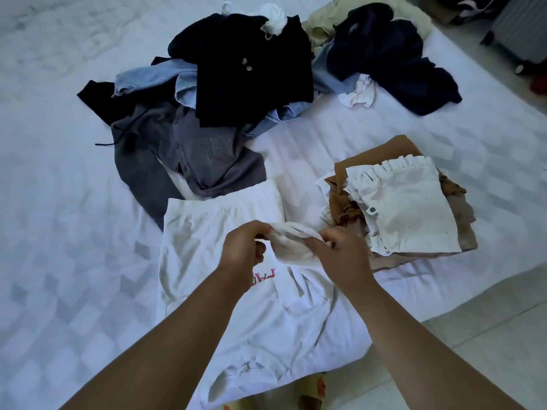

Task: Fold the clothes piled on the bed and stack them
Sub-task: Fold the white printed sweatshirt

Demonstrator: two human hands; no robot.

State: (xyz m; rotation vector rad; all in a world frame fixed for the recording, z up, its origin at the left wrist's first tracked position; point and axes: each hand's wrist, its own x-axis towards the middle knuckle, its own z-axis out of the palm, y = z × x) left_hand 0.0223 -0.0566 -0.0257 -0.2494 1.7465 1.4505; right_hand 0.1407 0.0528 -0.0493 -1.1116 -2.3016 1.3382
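- Two hands, left hand (241,250) and right hand (340,255), fingers curled, each pinching one white shirt (236,306) spread at the bed (74,261) near edge
- One folded stack (408,214) toward the right edge
- One unfolded pile (236,93) mid-bed

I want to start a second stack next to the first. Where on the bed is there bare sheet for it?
Bare bed lies wide open left of the grey cardigan and white T-shirt. A smaller free strip runs between the folded stack and the navy garment. It is crowded at the unfolded pile and where both hands work.
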